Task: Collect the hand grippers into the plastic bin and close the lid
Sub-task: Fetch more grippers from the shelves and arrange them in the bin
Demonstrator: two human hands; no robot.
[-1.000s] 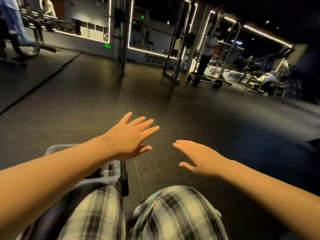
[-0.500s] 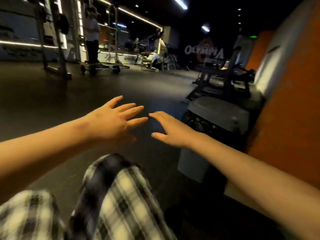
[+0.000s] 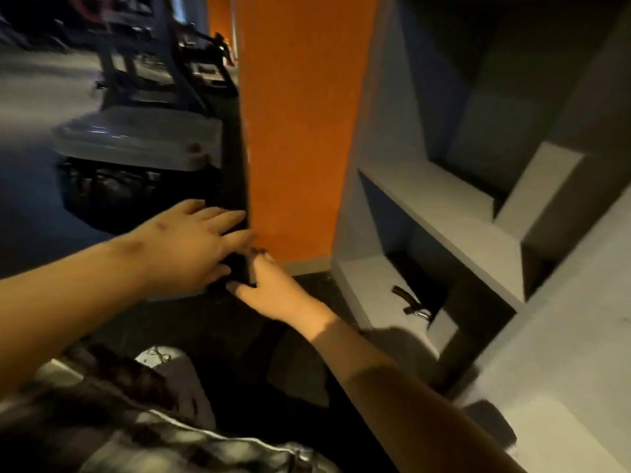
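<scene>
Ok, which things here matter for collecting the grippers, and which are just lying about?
For the job: hand gripper on the lowest shelf; left hand and right hand, both empty.
Just about: lidded bin, orange pillar, shelf unit.

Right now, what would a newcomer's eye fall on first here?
The orange pillar, upright in the middle. Before its foot the left hand and right hand are stretched out, open. At the right, a black gripper lies on the lowest grey shelf.

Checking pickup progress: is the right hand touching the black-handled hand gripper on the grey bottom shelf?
Apart: head view shows bare grey shelf between right hand and hand gripper.
</scene>
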